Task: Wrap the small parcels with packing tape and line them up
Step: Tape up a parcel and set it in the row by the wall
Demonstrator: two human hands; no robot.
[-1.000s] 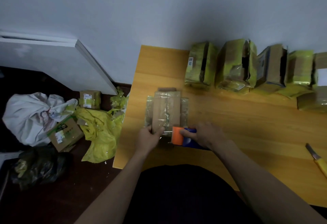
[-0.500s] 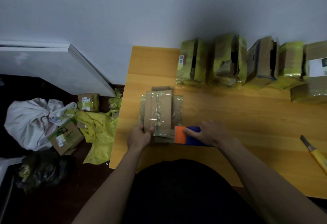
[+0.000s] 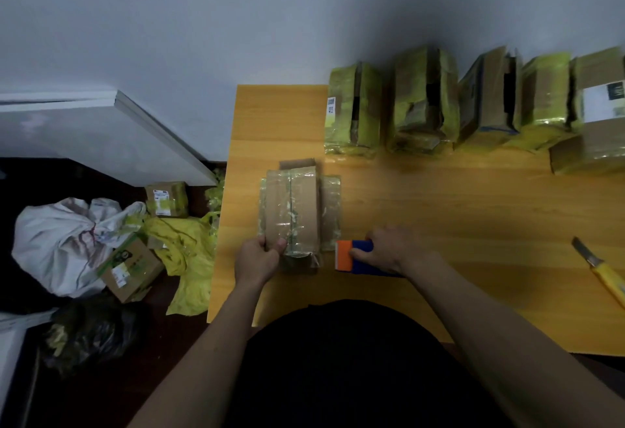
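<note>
Here, on the wooden table [image 3: 439, 224], a flat cardboard parcel [image 3: 299, 214] lies at about nine o'clock from the table's middle, glossy with clear tape and edged by crinkled film flaps. The left hand [image 3: 257, 260] grips its near left corner, thumb on top. Just beside it at three o'clock, the right hand [image 3: 394, 250] is curled round a tape dispenser [image 3: 355, 256], a blue block with an orange end, resting on the table; the roll itself is hidden under the fingers.

Along the wall at twelve to two o'clock stands a row of wrapped parcels [image 3: 422, 102], brown card under yellow-green tape, leaning on each other; the last is cut off by the frame. A yellow-handled knife [image 3: 600, 272] lies at four o'clock, well apart, its handle also cut off.

On the dark floor at nine o'clock sit a white sack [image 3: 64, 245], yellow plastic bags [image 3: 189, 255], two small boxes [image 3: 135, 268] and a black bag [image 3: 91, 333], its contents too dim to make out. A white board [image 3: 84, 129] leans on the wall.
</note>
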